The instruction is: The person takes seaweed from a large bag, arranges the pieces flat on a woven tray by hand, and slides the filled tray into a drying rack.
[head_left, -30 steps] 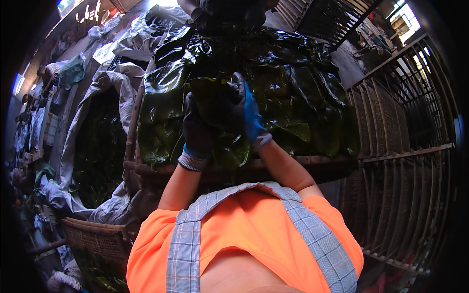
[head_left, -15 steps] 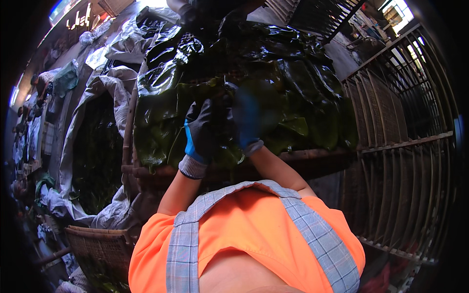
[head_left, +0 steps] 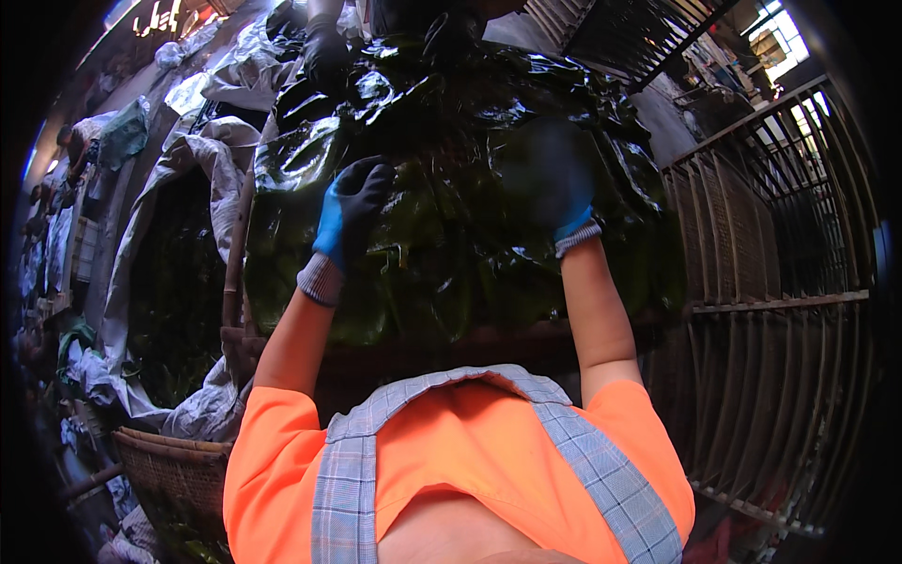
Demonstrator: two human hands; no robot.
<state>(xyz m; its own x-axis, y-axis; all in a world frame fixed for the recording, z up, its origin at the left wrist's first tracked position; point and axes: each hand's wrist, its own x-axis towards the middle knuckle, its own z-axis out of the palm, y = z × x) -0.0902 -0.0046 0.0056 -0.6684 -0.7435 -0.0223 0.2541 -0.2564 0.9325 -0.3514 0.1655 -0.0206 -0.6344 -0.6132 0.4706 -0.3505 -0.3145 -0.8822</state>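
Spread both hands farther apart since a moment ago: left hand near the bench's left edge, with fingers half curled; right hand nearer the right, too blurred to judge. Cannot tell if either grips anything. See wet green leaves covering the bench; at its far edge, a co-worker's gloved hands; past its right, a slatted rack; past its left, white sacking around dark leaves.
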